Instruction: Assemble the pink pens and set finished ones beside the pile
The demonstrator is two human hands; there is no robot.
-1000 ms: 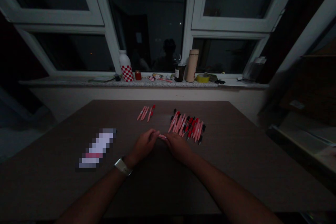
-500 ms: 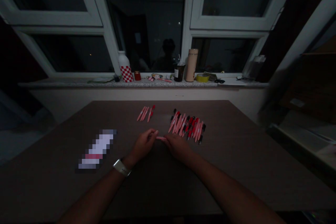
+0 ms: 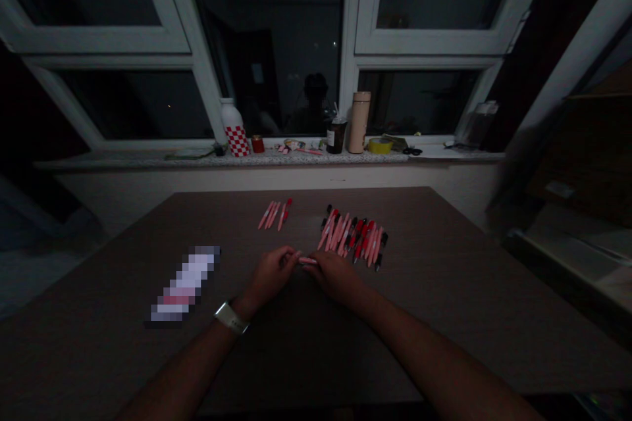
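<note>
Between my hands, low over the table, is a pink pen [image 3: 309, 261]. My right hand [image 3: 338, 276] is closed on its right part. The fingertips of my left hand [image 3: 270, 276] pinch its left end; a watch sits on that wrist. Just beyond my right hand lies a spread of pink pens [image 3: 340, 231], mixed with red and black pens and caps. Farther off, ahead of my left hand, a small group of pink pens [image 3: 269, 216] lies side by side, with a red-capped one [image 3: 286, 210] at its right end.
A pixelated flat object [image 3: 185, 286] lies left on the brown table [image 3: 276, 368]. Along the windowsill [image 3: 276, 159] stand a checkered bottle [image 3: 236, 131], a red jar [image 3: 257, 143], a dark cup [image 3: 336, 136], a beige thermos [image 3: 359, 123] and a yellow tape roll [image 3: 380, 145].
My left hand has shifted slightly right, bringing its fingertips closer to my right hand, and less of the pen shows between them. The pens on the table lie as before.
</note>
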